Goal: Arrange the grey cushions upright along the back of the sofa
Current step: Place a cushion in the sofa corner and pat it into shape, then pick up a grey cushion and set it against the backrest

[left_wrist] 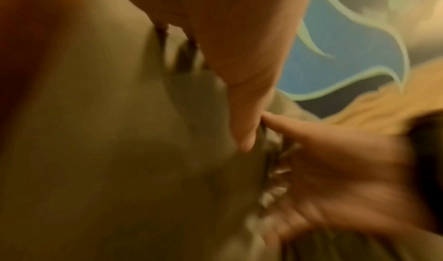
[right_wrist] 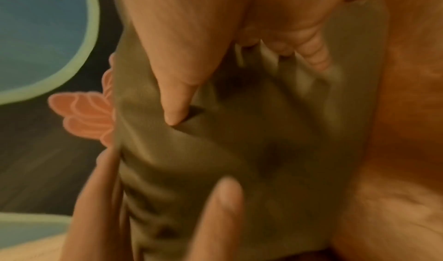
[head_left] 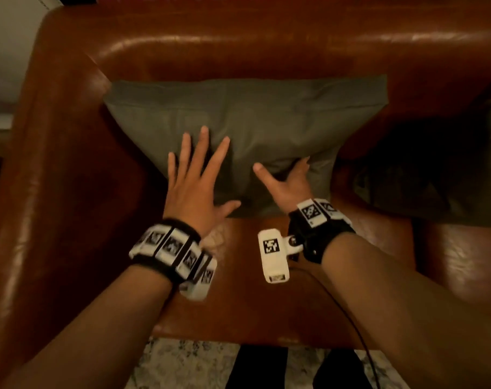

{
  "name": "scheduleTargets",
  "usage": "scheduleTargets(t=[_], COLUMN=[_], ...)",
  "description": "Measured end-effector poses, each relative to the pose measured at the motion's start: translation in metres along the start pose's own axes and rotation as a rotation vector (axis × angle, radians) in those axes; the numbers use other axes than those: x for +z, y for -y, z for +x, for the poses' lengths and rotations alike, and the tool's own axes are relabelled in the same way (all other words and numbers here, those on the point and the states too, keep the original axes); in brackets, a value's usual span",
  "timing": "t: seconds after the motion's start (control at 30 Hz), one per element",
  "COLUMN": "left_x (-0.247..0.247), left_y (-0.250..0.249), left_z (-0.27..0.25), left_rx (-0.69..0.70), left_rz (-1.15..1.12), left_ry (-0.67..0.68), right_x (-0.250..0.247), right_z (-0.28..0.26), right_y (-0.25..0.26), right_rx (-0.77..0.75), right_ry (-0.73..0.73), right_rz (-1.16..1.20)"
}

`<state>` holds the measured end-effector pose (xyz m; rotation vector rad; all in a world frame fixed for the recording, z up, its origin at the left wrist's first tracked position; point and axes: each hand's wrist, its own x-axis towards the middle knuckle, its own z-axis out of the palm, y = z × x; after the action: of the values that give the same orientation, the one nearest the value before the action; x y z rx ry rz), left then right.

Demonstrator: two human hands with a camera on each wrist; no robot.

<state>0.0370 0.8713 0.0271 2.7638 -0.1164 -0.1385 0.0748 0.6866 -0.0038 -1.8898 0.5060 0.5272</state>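
A grey cushion (head_left: 266, 116) stands upright against the back of the brown leather sofa (head_left: 266, 46), tight to its left armrest. My left hand (head_left: 193, 178) lies flat on the cushion's front with its fingers spread. My right hand (head_left: 283, 178) holds the lower right part, the thumb stretched out on the cloth. In the right wrist view its curled fingers (right_wrist: 299, 47) dig into the creased cushion (right_wrist: 263, 151), and left-hand fingers (right_wrist: 220, 208) show below. In the blurred left wrist view the cushion (left_wrist: 107, 151) fills the frame, with my right hand (left_wrist: 347, 170) beside it.
A second dark grey cushion (head_left: 435, 186) lies in shadow on the seat to the right. The left armrest (head_left: 56, 164) closes off that side. Bare seat leather (head_left: 252, 276) runs in front of the cushion. A patterned rug (head_left: 182, 366) covers the floor below.
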Motion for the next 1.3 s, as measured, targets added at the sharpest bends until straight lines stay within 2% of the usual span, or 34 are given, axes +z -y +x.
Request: scheduleTargets(t=[0.07,0.1,0.17,0.23,0.27,0.3,0.33,0.37,0.4,0.47,0.6,0.73,0.87,0.93,1.0,1.07,1.13,1.2,1.3], left_x=[0.012,0.021,0.029,0.036,0.041,0.046,0.055,0.061,0.068,0.078,0.095,0.092,0.081,0.073,0.068,0.067,0.068,0.071,0.09], left_y=[0.013,0.021,0.028,0.031,0.034,0.038,0.043,0.045,0.046,0.046,0.052,0.042,0.033,0.02,0.008,-0.003,-0.017,-0.045,-0.102], left_z=[-0.039,-0.057,-0.074,-0.066,-0.056,-0.044,-0.031,-0.019,-0.008,0.012,0.035,0.034,0.029,0.026,0.018,0.007,-0.004,-0.013,-0.022], left_rx=[-0.039,-0.105,-0.376,-0.775,-0.958,-1.095,-1.177,-1.211,-1.21,-1.153,-1.042,-0.968,-0.987,-1.015,-1.099,-1.219,-1.279,-1.295,-1.269], left_rz=[-0.29,-0.422,-0.671,-0.989,-1.151,-1.308,-1.46,-1.611,-1.738,-1.89,-1.957,-1.983,-1.968,-1.886,-1.778,-1.637,-1.535,-1.523,-1.497], left_ry=[-0.115,-0.162,-0.166,-0.055,0.053,0.158,0.233,0.278,0.3,0.303,0.314,0.374,0.3,0.243,0.184,0.038,-0.055,-0.045,0.151], right_x=[-0.005,-0.011,-0.026,-0.045,-0.053,-0.057,-0.057,-0.053,-0.048,-0.033,-0.012,-0.004,-0.009,-0.019,-0.032,-0.049,-0.071,-0.1,-0.159], right_z=[0.008,0.006,-0.004,-0.015,-0.017,-0.017,-0.015,-0.008,0.001,0.023,0.07,0.076,0.084,0.071,0.049,0.029,0.015,0.008,0.0], right_y=[0.0,-0.001,-0.013,-0.032,-0.041,-0.046,-0.048,-0.049,-0.046,-0.04,-0.081,-0.098,-0.098,-0.085,-0.069,-0.062,-0.067,-0.079,-0.122], right_rx=[0.011,-0.012,-0.048,0.083,0.212,0.372,0.502,0.57,0.579,0.578,0.586,0.601,0.6,0.607,0.565,0.539,0.562,0.56,0.59], right_ry=[0.003,-0.003,-0.042,-0.063,-0.038,0.015,0.1,0.199,0.271,0.313,0.183,0.245,0.243,0.24,0.269,0.273,0.268,0.259,0.196], right_rz=[0.008,0.029,0.04,0.006,0.044,0.134,0.269,0.427,0.578,0.79,1.059,1.161,1.096,1.048,0.927,0.831,0.799,0.796,0.787])
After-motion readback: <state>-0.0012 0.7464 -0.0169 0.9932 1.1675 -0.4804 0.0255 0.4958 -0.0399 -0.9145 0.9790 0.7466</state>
